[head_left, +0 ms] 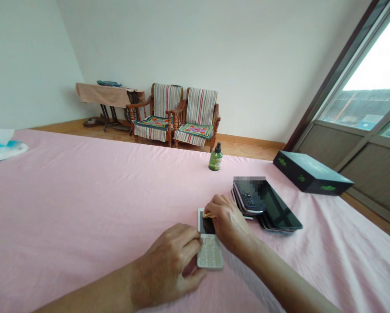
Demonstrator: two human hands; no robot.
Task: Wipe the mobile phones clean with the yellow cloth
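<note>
A white keypad mobile phone (209,254) lies face up on the pink sheet, its screen at the far end. My left hand (173,261) grips its left side, with fingertips on the edge and the thumb by the lower left corner. Pinched in my right hand (227,217) is a small yellowish cloth (209,214), pressed against the phone's screen. Those fingers cover part of the screen and most of the cloth. Just beyond my right hand is a stack of keypad phones (248,198), beside a stack of dark flat touchscreen devices (281,208).
A green spray bottle (215,159) with a black top stands upright on the pink sheet (100,195). A black box (312,174) lies at the right edge, a white-and-blue packet (5,148) at the far left. Two wooden chairs (198,108) and a covered table (100,93) stand beyond.
</note>
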